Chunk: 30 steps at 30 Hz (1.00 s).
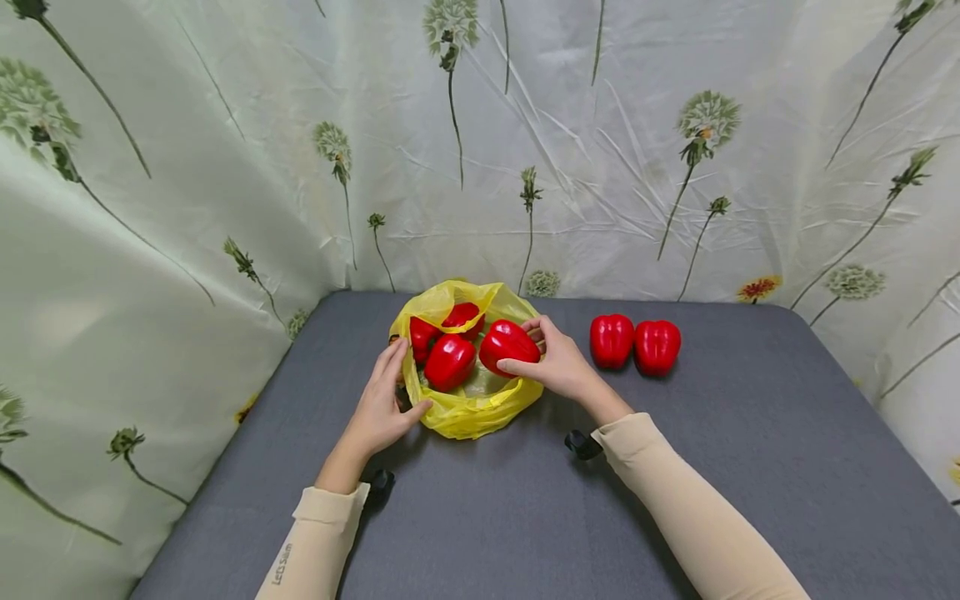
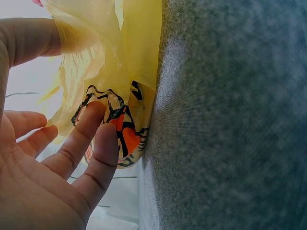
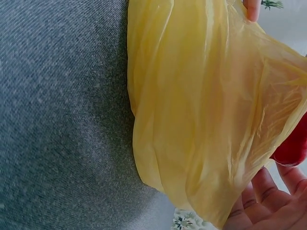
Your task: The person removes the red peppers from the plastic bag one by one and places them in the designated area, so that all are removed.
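The right hand [image 1: 558,365] is curling its fingers and thumb around a red pepper [image 1: 508,346], holding it over the open mouth of the yellow bag [image 1: 472,408]. The left hand [image 1: 382,407] is lying against the bag's left rim, fingers fairly straight, thumb pressing the plastic from outside; in the left wrist view the fingertips [image 2: 103,139] are touching a printed patch on the bag. Three more peppers [image 1: 448,360] are sitting inside. The bag is resting mid-worktop [image 1: 675,500]. Two peppers [image 1: 636,343] are standing side by side, touching, well right of the bag.
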Available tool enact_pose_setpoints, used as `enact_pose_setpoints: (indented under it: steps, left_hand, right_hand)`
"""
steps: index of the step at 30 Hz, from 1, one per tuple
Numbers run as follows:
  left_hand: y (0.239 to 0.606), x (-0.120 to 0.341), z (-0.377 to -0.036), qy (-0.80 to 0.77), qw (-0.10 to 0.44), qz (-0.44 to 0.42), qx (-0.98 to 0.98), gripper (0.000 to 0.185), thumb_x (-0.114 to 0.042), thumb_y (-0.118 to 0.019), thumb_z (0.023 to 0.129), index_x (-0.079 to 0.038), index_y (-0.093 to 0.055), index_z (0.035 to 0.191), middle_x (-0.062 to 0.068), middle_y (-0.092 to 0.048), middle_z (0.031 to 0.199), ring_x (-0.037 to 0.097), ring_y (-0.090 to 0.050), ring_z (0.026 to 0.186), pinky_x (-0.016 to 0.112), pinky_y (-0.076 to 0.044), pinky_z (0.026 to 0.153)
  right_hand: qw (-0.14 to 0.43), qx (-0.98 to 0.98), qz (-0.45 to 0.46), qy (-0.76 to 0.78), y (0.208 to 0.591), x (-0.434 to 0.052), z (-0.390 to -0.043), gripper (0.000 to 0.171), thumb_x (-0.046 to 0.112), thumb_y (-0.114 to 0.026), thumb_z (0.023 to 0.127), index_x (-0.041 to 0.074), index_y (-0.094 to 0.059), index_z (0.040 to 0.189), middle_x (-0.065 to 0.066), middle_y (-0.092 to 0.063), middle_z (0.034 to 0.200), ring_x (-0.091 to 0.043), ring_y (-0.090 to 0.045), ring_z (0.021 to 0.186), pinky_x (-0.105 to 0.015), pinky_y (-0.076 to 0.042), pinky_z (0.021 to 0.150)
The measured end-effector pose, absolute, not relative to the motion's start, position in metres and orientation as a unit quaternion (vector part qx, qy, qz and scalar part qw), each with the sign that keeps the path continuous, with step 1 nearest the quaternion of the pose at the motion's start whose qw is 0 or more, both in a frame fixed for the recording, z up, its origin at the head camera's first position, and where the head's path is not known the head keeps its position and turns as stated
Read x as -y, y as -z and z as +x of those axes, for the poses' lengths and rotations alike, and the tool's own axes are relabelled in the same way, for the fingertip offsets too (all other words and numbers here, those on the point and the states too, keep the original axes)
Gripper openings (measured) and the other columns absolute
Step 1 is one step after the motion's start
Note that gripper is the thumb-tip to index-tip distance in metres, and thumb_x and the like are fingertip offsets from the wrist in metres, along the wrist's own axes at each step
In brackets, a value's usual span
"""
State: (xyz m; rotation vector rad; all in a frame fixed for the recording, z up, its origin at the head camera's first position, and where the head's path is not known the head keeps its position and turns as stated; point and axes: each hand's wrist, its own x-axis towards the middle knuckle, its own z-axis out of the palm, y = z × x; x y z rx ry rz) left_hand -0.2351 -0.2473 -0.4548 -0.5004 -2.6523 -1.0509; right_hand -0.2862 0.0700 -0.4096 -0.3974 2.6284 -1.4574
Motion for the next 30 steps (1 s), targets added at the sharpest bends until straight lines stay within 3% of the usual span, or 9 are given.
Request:
enact_pose_setpoints:
  steps: [26, 30]
  left_hand:
    - [0.452, 0.245, -0.233, 0.362, 0.121, -0.171, 0.908, 0.105, -0.011, -0.087, 0.086, 0.002, -0.025, 0.169, 0.023, -0.027, 0.173, 0.044, -0.032, 0.159, 0.063, -0.033, 0.126]
    - [0.452, 0.244, -0.233, 0.362, 0.121, -0.172, 0.908, 0.104, -0.011, -0.087, 0.085, 0.003, -0.025, 0.168, 0.023, -0.028, 0.173, 0.044, -0.033, 0.158, 0.063, -0.040, 0.122]
  right_hand:
    - [0.029, -0.862, -0.107, 0.494, 0.403, -0.086, -0.281, 0.074, 0.042, -0.085, 0.087, 0.011, -0.048, 0.142, -0.017, -0.063, 0.137, -0.036, -0.061, 0.124, -0.048, -0.060, 0.097]
    - [0.024, -0.859, -0.103, 0.500, 0.401, -0.095, -0.279, 0.074, 0.042, -0.085, 0.087, 0.011, -0.047, 0.143, -0.016, -0.060, 0.139, -0.036, -0.060, 0.124, -0.048, -0.059, 0.097]
